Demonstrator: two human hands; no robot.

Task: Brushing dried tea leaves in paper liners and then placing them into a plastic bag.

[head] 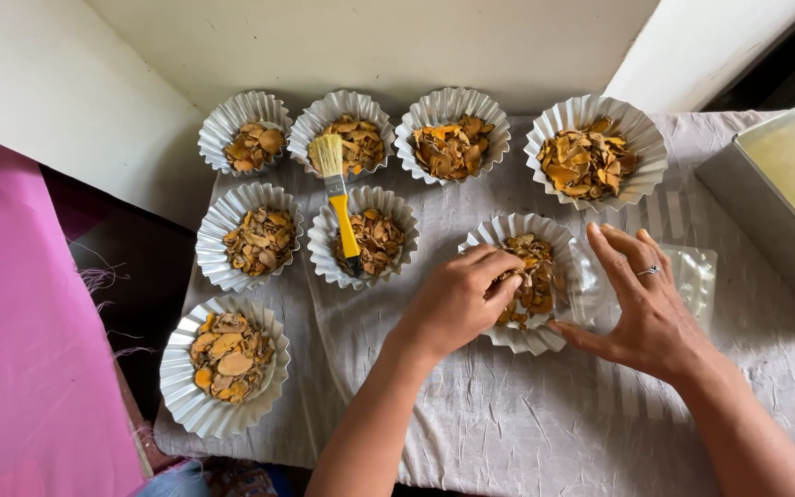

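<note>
Both forearms come up from the bottom edge, and the two hands meet at one fluted foil cup of dried orange-brown slices lying on the wrinkled pale cloth that covers the worktop. Left hand rests on the cup's near left rim, its fingers curled down into the slices and pinched on a few of them. Right hand (a ring shows on one finger) lies spread and flat just beside the cup's right side, fingers apart, thumb tip touching the rim, gripping nothing; under it lies a clear plastic piece whose shape is hard to make out.

Seven more foil cups of the same slices stand on the cloth: four in a back row near the wall, two in the middle at left, one at the near left corner. A yellow-handled brush lies across two of them, bristles toward the wall. At far right sits a grey metal tray; at left, pink fabric.
</note>
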